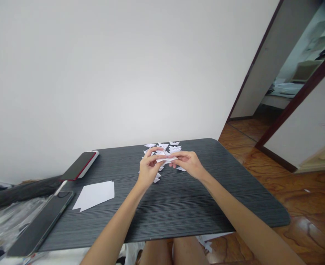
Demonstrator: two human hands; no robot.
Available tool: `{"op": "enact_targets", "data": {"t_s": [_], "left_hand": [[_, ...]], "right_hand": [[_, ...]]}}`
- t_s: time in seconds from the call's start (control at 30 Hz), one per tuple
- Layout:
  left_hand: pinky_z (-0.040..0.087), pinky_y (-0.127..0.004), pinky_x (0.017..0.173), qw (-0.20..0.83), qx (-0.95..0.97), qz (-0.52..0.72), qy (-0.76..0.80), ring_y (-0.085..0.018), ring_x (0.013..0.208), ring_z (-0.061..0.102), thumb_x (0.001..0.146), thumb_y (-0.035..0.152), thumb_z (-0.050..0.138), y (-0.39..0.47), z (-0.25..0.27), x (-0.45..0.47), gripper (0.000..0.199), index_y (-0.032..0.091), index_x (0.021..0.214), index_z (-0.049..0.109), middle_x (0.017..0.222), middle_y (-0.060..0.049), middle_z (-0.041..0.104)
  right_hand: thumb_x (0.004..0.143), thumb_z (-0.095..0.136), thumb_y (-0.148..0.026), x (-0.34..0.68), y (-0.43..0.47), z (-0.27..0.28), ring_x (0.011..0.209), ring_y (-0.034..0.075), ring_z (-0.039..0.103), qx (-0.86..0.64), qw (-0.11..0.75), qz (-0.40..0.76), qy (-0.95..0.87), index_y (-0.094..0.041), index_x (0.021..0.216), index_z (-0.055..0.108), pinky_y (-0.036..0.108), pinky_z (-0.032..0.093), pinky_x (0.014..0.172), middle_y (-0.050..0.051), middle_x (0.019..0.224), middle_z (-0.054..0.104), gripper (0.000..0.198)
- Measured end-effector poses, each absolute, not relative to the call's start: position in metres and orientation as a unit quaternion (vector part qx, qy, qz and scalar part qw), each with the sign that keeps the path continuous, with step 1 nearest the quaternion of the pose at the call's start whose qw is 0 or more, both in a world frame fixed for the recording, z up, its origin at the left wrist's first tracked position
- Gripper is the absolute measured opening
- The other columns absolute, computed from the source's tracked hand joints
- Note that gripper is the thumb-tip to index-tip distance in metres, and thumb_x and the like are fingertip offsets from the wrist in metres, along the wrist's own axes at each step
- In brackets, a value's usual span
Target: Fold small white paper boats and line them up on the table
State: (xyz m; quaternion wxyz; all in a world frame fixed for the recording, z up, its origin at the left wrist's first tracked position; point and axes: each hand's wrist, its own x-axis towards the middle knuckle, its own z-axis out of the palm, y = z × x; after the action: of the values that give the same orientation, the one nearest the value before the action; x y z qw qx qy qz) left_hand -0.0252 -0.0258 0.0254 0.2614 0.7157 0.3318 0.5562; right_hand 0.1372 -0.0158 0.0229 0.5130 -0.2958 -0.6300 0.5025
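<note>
At the far left, crumpled clear plastic (7, 224) lies beside the table (206, 209), with a long black bundle (27, 191) behind it. A dark phone (41, 224) lies along the left edge, reaching to the near left corner, and a white cable (60, 187) runs by its upper end. Toward the far left corner, a dark, red-edged tablet (78, 166) rests on a white object (89, 164) and juts past the left edge. A few white sheets (97, 194) lie overlapping, slightly fanned, near the left edge. The left hand (147, 167) is raised over the middle of the table, its thumb and fingers closed to a pinch on the left end of a small folded paper (166, 160). Beneath and behind the hands, small white paper boats (175, 148) are grouped from the far edge toward the middle; the hands hide some of them. The right hand (190, 163) pinches the right end of the folded paper, its thumb and fingers likewise drawn together, so the paper is stretched level between both hands. Below the near edge, the person's legs (188, 252) show, with white scraps (206, 243) beside them. Past the right edge is the brown floor (264, 176).
</note>
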Motion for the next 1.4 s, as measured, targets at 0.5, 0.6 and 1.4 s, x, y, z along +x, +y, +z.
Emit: {"op": "enact_targets", "data": {"t_s": [0.5,0.6,1.4], "left_hand": [[0.043,-0.029,0.07,0.235,0.727,0.562,0.315,-0.018,0.088,0.053,0.071,0.015,0.057,-0.017,0.004,-0.032,0.013,0.02,0.078,0.067,0.104,-0.008,0.051],[0.044,-0.027,0.065,0.281,0.715,0.564,0.303,-0.014,0.076,0.056,0.07,0.016,0.059,-0.019,0.006,-0.031,0.011,0.02,0.075,0.068,0.105,-0.008,0.049],[0.041,-0.017,0.046,0.413,0.55,0.565,0.456,-0.007,0.046,0.051,0.066,0.025,0.061,-0.025,0.0,-0.02,0.015,0.011,0.071,0.06,0.053,0.001,0.057]], "right_hand": [[0.067,0.062,-0.017,0.128,-0.015,0.006,0.054,0.01,0.057,-0.256,0.552,0.488,-0.626,-0.018,0.088,0.058,0.022,0.044,0.047,0.001,0.068,0.06,0.021],[0.069,0.06,-0.016,0.128,-0.016,0.008,0.053,0.01,0.056,-0.268,0.538,0.47,-0.646,-0.016,0.077,0.063,0.022,0.043,0.047,0.002,0.066,0.061,0.009],[0.063,0.064,-0.024,0.125,-0.015,-0.004,0.068,0.012,0.057,-0.357,0.597,0.459,-0.553,-0.016,0.057,0.048,0.026,0.047,0.065,0.004,0.072,0.062,0.019]]}}
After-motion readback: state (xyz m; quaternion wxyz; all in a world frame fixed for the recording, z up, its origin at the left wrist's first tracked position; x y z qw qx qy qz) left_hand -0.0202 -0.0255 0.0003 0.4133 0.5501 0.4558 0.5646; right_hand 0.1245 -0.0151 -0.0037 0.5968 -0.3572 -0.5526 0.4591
